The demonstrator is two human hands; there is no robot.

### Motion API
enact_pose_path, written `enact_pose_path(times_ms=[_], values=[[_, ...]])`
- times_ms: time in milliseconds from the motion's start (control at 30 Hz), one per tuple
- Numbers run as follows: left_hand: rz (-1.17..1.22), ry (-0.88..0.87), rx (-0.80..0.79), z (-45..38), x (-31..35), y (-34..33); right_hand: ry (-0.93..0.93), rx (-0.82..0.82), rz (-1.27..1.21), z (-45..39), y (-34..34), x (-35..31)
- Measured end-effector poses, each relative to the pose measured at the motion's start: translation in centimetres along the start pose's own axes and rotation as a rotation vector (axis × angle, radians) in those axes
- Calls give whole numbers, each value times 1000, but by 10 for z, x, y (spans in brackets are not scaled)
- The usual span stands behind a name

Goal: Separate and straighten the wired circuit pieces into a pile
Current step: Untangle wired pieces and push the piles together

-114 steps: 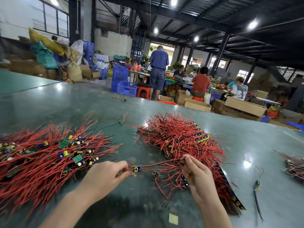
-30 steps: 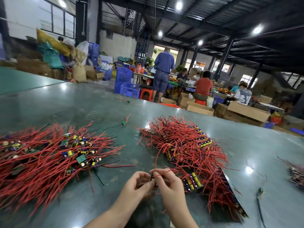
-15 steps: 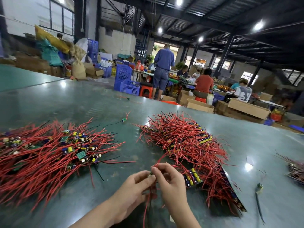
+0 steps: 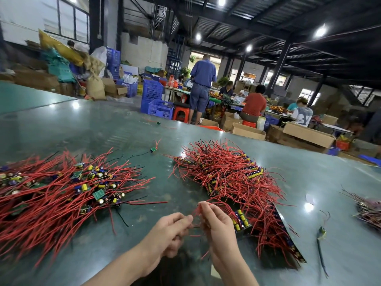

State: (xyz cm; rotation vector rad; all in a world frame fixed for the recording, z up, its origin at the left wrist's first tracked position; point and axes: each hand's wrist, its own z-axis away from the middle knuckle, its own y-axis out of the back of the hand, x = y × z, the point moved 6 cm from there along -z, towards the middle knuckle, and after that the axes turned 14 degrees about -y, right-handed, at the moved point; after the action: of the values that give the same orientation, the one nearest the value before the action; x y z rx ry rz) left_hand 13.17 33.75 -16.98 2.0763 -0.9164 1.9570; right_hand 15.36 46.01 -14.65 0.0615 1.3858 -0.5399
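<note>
Evidently both hands pinch one red wire low in the frame's centre — left hand (image 4: 171,228) and right hand (image 4: 218,226) nearly touching. Its length runs up-right into the tangled heap (image 4: 226,176); the straightened pile (image 4: 61,193) lies leftward, nearer the left hand.

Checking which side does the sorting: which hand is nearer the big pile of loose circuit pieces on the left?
Left. The left hand sits just right of that left pile; the right hand is farther right, against the stacked pile.
</note>
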Motion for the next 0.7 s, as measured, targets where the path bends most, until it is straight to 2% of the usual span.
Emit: enact_pose_path(times_ms=[100,167,233,433,700], values=[[-282,-204,96,-4,18,14,12,3,5,3,-4,-2],[-410,-309,106,-6,26,19,0,27,-66,3,0,-3],[-446,-351,124,-7,29,27,45,51,-63,2,8,-11],[-649,-480,136,-12,38,45,172,5,243,9,11,-31],[-819,-527,123,-13,51,58,189,-59,317,15,2,-34]])
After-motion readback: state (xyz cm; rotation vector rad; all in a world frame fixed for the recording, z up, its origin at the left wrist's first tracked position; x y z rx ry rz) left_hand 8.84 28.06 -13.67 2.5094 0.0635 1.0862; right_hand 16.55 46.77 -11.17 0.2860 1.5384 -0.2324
